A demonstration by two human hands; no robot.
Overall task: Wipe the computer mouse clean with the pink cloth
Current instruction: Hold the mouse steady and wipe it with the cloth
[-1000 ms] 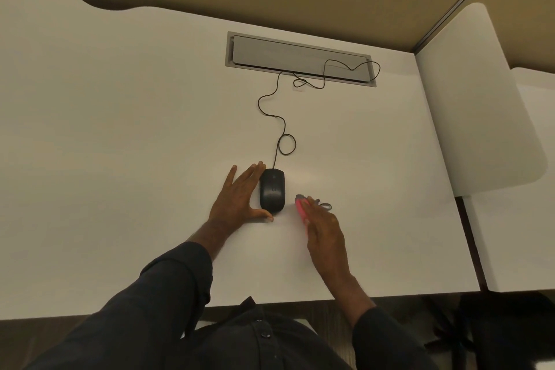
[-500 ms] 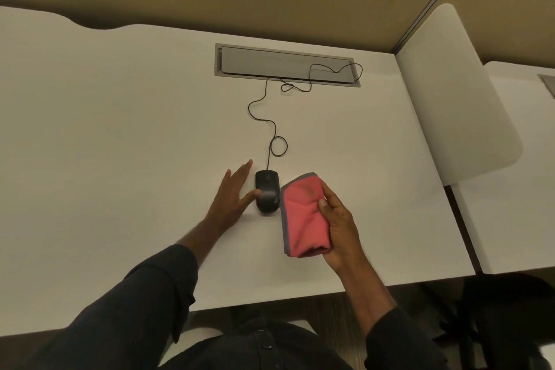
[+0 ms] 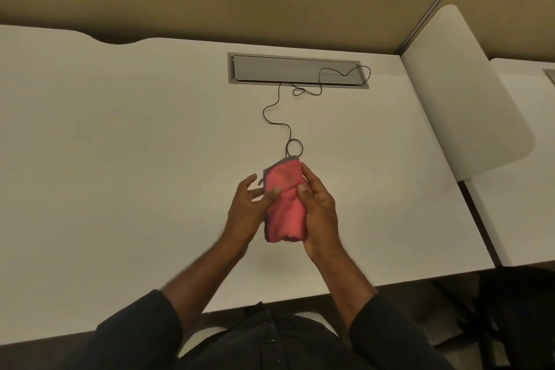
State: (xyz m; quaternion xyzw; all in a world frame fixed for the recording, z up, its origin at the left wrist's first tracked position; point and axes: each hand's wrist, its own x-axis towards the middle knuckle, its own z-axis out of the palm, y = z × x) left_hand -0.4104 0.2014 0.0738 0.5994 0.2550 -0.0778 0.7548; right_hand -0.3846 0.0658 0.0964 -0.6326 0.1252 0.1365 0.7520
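Over white desk [image 3: 120,159], left hand [image 3: 250,207] and right hand [image 3: 318,213] both grip folded, grey-edged pink cloth [image 3: 283,204].

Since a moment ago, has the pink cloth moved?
Yes. The pink cloth went left, now covering the end of the cable where the mouse sat, held by both hands.

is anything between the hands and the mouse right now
Only the folded pink cloth itself. Both the left hand and the right hand hold it up, and it hides the mouse; only the thin black cable shows, running under the cloth's far edge.
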